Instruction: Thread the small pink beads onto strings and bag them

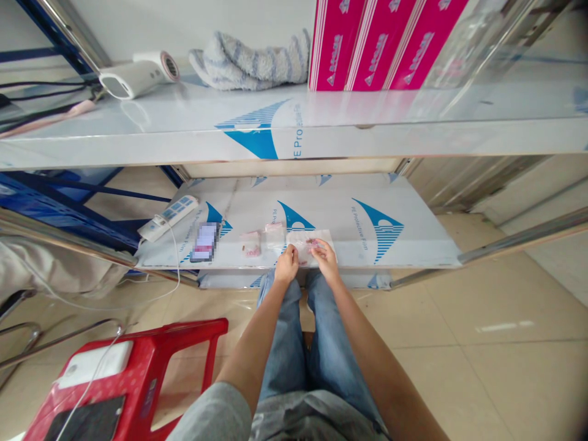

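My left hand [287, 264] and my right hand [325, 260] reach over the front edge of a low shelf covered in blue-printed protective film [239, 205]. Both sets of fingers pinch a flat transparent plastic bag [309, 244] with something small and pink inside. Its contents are partly hidden by the fingers. To the left lie two small plastic packets, one with pink contents [251, 244] and one paler [274, 235]. Further left is a pixelated, flat rectangular item [204, 242].
A white power strip [168, 217] and its cable lie at the shelf's left end. Above is a film-covered shelf [367, 131] holding a hair dryer [135, 75], a striped fuzzy textile [250, 61] and pink boxes [386, 46]. A red stool [151, 361] stands at lower left.
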Demonstrator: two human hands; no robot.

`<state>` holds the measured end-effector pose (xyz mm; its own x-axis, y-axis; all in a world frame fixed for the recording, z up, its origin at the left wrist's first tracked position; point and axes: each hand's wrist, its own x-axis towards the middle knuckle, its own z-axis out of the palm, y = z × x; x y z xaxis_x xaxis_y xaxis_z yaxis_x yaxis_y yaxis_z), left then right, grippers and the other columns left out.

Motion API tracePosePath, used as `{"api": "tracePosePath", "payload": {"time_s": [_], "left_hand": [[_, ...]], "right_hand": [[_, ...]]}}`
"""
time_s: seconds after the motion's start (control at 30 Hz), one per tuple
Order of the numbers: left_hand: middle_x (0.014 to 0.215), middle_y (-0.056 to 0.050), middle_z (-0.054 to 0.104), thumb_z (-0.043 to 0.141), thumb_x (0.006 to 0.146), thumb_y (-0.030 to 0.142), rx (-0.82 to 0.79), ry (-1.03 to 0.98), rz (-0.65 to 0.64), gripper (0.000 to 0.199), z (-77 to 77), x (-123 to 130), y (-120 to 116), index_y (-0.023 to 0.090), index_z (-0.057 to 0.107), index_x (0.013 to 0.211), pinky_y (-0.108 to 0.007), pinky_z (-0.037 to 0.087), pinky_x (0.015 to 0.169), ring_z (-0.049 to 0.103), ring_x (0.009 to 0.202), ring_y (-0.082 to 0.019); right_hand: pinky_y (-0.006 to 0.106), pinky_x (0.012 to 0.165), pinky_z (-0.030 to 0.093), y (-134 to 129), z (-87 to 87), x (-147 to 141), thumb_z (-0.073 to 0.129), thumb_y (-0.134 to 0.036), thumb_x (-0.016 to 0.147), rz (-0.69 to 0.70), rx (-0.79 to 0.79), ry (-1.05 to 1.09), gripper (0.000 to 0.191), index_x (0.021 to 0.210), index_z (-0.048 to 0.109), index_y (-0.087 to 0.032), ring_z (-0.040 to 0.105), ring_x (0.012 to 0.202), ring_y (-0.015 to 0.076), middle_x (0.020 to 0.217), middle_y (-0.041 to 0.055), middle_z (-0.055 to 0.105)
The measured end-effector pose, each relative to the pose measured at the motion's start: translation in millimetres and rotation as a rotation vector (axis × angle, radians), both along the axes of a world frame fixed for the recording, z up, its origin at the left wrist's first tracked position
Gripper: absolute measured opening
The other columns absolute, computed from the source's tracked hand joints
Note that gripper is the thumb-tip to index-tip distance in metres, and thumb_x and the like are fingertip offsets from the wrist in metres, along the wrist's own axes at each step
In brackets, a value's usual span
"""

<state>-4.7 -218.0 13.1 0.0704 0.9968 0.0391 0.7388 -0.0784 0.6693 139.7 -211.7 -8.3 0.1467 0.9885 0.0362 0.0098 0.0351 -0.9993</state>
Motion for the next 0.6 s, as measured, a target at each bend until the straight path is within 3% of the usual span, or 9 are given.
{"api": "tracePosePath", "payload": {"time_s": [0.17, 0.43, 0.6], "left_hand": [[0.073, -0.003, 0.063, 0.027, 0.093, 0.032, -0.066, -0.021, 0.016, 0.027, 1.9, -0.3, -1.6, 0.02, 0.05, 0.099, -0.025, 0.044, 0.07, 0.062, 0.072, -0.015], [0.073, -0.007, 0.065, 0.02, 0.094, 0.037, -0.051, 0.026, 0.016, 0.038, 6.3, 0.6, -3.0, 0.016, 0.046, 0.111, -0.026, 0.044, 0.066, 0.063, 0.065, -0.016], [0.072, -0.009, 0.066, 0.016, 0.094, 0.035, -0.048, 0.055, 0.027, 0.038, 8.5, 1.9, -4.1, 0.016, 0.045, 0.109, -0.026, 0.044, 0.064, 0.063, 0.064, -0.017]], "right_hand": [[0.037, 0.073, 0.05, 2.1, -2.8, -2.6, 0.059, -0.061, 0.066, 0.006, -0.095, 0.026, 0.045, 0.085, 0.061, -0.019, 0.065, 0.074, 0.0227, 0.08, 0.0077, 0.069], [0.031, 0.056, 0.048, -1.2, 4.8, -9.8, 0.064, -0.061, 0.059, -0.011, -0.157, 0.079, 0.051, 0.086, 0.064, -0.017, 0.064, 0.069, 0.0227, 0.077, 0.008, 0.068], [0.025, 0.048, 0.041, -4.0, 15.6, -10.0, 0.066, -0.055, 0.061, -0.017, -0.227, 0.097, 0.044, 0.08, 0.065, -0.015, 0.062, 0.066, 0.02, 0.072, 0.0074, 0.068]]}}
